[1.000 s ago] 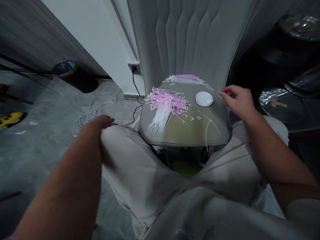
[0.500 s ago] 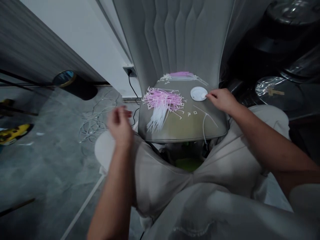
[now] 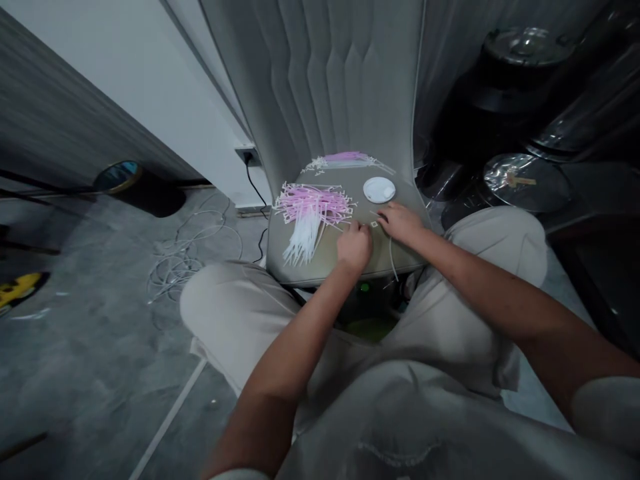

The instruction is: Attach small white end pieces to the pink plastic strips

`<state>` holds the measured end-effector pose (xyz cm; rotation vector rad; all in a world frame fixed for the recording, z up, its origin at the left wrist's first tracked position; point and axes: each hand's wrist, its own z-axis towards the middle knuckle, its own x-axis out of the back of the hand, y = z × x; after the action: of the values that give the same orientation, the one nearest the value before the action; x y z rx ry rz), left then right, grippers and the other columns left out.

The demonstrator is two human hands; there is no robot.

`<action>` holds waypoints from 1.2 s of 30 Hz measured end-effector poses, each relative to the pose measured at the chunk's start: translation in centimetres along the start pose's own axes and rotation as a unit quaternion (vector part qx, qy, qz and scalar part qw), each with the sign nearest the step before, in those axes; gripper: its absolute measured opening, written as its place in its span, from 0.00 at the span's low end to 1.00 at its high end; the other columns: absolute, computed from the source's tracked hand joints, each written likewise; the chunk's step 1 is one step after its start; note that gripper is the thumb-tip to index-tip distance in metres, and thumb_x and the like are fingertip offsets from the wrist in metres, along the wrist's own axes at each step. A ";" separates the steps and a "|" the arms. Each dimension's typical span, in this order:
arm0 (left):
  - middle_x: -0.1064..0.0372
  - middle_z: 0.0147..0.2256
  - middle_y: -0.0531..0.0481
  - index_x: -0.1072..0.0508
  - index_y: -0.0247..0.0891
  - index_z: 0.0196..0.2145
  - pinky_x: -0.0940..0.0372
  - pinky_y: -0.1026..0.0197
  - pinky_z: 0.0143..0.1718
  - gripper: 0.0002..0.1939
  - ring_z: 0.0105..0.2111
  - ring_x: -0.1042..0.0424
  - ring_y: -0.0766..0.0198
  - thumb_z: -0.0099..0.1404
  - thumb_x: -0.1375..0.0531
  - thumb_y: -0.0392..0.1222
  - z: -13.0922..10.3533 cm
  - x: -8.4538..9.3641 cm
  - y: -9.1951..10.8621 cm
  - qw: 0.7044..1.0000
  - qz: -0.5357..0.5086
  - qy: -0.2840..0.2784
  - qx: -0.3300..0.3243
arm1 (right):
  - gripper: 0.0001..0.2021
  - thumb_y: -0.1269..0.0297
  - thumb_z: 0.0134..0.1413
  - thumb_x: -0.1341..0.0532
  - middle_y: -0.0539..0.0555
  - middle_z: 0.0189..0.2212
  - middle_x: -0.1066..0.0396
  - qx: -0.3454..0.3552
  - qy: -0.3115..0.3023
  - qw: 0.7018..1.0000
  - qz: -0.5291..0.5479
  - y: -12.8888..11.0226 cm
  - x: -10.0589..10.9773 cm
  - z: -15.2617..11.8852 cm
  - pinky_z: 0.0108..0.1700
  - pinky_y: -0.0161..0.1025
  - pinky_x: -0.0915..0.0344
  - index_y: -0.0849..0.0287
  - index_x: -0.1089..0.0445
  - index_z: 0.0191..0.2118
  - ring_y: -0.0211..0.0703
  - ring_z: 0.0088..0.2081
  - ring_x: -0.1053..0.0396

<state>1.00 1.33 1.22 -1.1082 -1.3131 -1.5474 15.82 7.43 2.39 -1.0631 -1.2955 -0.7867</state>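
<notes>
On the grey chair seat (image 3: pixel 340 257), my left hand (image 3: pixel 355 245) is closed with its fingers curled down. What it holds, if anything, is hidden. Close by on the right, my right hand (image 3: pixel 403 223) has its fingertips pressed together over a thin pale strip (image 3: pixel 393 257), whose lower part hangs past the front edge. Between both hands lies a small white square piece (image 3: pixel 374 225). Left of them spreads a heap of thin pink and white plastic strips (image 3: pixel 315 203) with small white ends. A round white lid-like dish (image 3: pixel 379 189) sits just behind my right hand.
A second bundle of pink and white strips (image 3: pixel 347 159) lies by the backrest. A black cord runs from a wall socket (image 3: pixel 248 157). Tangled cable (image 3: pixel 175 267) and a dark cylindrical bin (image 3: pixel 143 188) are on the left floor; plastic-wrapped dark objects (image 3: pixel 520 100) stand right.
My left hand has come from beside the chair onto the seat. My right hand has moved from the white dish's edge towards the front and left. The view has shifted slightly.
</notes>
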 end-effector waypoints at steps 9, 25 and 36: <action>0.27 0.43 0.37 0.22 0.33 0.42 0.34 0.55 0.44 0.16 0.44 0.27 0.53 0.70 0.50 0.37 1.6 1.3 -1.0 0.999 0.016 -0.034 0.001 | 0.12 0.68 0.59 0.46 0.64 0.44 0.26 -0.033 0.036 0.998 0.048 0.3 0.0 1.4 0.45 0.42 0.38 0.63 0.26 0.42 0.51 0.44 0.30; 0.22 0.34 0.52 0.20 0.39 0.35 0.32 0.65 0.39 0.08 0.34 0.26 0.68 0.56 0.33 0.40 0.3 1.8 -2.9 0.772 -0.608 0.049 0.179 | 0.06 0.65 0.54 0.39 0.48 0.24 0.31 -0.115 0.032 0.870 0.478 1.2 1.5 -0.3 0.32 0.35 0.40 0.61 0.25 0.33 0.36 0.27 0.35; 0.23 0.33 0.52 0.20 0.41 0.33 0.33 0.65 0.36 0.07 0.31 0.28 0.70 0.54 0.31 0.43 0.5 0.8 -2.7 0.720 -0.654 0.019 0.231 | 0.12 0.55 0.58 0.38 0.46 0.22 0.37 -0.056 -0.029 0.888 0.455 1.1 1.7 -0.7 0.29 0.36 0.47 0.58 0.27 0.31 0.34 0.25 0.43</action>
<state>-1.73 2.21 1.22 0.4057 -2.4961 -1.8605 17.33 7.30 3.91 -1.6046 -0.6512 -0.1049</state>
